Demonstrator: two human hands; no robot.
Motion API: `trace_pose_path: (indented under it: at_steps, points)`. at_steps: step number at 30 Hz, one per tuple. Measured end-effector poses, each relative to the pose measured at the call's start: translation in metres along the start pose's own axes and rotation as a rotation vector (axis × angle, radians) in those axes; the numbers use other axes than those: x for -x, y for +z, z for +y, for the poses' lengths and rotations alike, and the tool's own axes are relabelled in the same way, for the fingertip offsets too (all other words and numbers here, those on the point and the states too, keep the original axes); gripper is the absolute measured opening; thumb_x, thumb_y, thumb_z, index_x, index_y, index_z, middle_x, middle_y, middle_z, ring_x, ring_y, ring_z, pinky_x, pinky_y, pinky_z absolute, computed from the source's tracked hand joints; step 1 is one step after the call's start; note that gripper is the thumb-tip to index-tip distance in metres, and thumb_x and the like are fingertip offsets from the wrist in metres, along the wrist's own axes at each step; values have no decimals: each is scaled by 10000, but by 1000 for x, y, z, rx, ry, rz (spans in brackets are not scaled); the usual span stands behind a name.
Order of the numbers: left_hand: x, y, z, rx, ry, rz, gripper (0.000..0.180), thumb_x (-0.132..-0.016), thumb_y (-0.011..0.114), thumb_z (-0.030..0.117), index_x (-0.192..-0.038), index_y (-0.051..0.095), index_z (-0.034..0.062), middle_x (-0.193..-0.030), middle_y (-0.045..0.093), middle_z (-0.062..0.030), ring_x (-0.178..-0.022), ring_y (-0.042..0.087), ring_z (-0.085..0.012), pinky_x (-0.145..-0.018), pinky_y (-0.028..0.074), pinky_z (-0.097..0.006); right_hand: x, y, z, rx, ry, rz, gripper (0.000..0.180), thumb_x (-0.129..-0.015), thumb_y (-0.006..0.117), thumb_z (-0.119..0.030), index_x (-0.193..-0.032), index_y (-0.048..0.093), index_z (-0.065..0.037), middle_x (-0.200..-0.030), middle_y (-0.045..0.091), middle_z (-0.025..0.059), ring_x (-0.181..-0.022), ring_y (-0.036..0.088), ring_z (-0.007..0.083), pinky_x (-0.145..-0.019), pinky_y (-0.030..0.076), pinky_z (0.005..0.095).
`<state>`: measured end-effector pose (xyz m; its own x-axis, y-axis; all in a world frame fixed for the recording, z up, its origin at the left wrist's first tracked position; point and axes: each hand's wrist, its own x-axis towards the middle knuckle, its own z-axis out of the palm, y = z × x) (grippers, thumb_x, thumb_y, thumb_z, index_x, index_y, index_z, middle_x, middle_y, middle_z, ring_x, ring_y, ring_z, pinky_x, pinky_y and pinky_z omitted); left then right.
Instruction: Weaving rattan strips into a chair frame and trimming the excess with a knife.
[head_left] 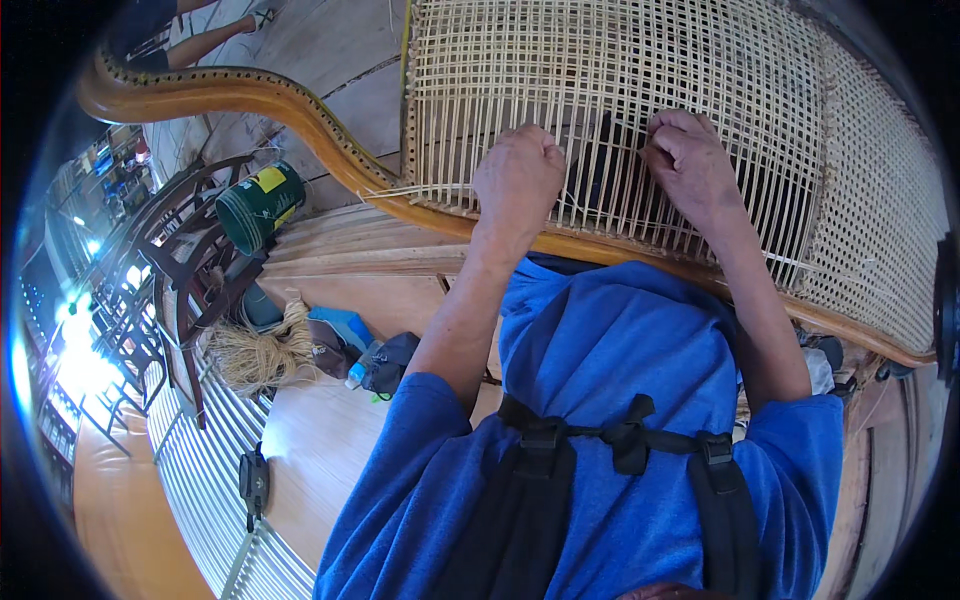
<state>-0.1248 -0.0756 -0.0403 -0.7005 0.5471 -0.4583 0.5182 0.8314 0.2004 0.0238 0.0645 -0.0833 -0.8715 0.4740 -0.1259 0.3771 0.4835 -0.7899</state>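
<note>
Pale cane webbing (610, 60) stretches across a curved wooden frame (225, 92) in front of me. Its far part and right side are closely woven, while the near part is a looser grid of long strands. My left hand (518, 182) is closed over the near left part, its fingertips pinched on a thin cane strand and partly hidden. To the right, my right hand (692, 168) pinches a cane strand between thumb and forefinger, knuckles up. Loose strand ends stick out past the frame's rail, left of my left hand.
At the left, a green bucket (262, 208) lies tipped by dark wooden chair frames (180, 270). Below it are a bundle of loose cane fibre (262, 348) and a dark bag (390, 362). A black pouch (253, 482) lies farther down. Another person's leg (212, 42) shows at the upper left.
</note>
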Motion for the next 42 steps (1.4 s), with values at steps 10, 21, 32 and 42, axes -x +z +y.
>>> trace_pose_path:
  at_steps: [10,21,32,42]
  points:
    - [5,13,2,85,-68,102,114,-766,566,138,-777,626,43,-719,631,-140,-667,622,-287,-628,491,-365,-2,0,-2,58,-24,-16,114,-758,662,-120,-773,603,-24,-966,584,83,-896,540,303,-838,447,386]
    - [12,18,4,11,56,286,87,-782,589,147,-811,629,75,-818,613,-123,-705,600,-303,-616,484,-392,-5,11,-1,59,60,11,95,-770,654,-135,-769,626,-43,-904,601,72,-877,546,279,-829,435,381]
    - [14,-1,6,34,101,132,157,-818,602,209,-894,660,84,-884,625,-146,-792,613,-318,-680,488,-396,-6,6,-3,61,42,7,142,-770,663,-181,-767,645,-40,-887,606,74,-873,556,271,-832,428,372]
    - [-5,-2,-2,320,-157,-80,156,-790,602,194,-811,650,47,-751,644,-140,-696,636,-276,-630,496,-382,-4,2,3,25,30,-45,113,-781,642,-133,-803,629,-22,-965,605,98,-917,544,294,-864,425,378]
